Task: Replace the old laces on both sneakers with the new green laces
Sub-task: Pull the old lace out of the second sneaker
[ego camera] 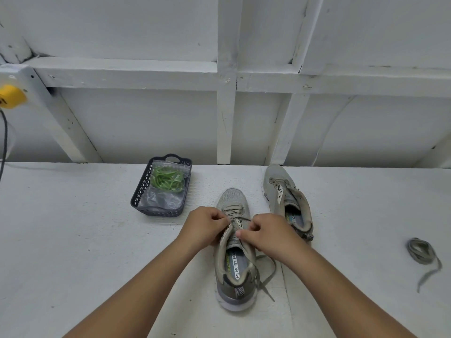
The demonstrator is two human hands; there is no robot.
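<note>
Two grey sneakers stand on the white table. The near sneaker (234,272) still carries its old grey lace (267,276), whose loose end trails off to its right side. My left hand (206,226) and my right hand (267,234) pinch that lace at the eyelets over the tongue, one on each side. The far sneaker (285,198) stands to the right with no lace in it. A removed old lace (421,251) lies coiled at the far right. The green laces (167,180) sit in a clear bag inside a dark basket (140,191).
The basket stands left of the sneakers near the table's back edge. Behind the table is a white framed wall (225,118). A yellow object (12,96) with a dark cable hangs at the far left.
</note>
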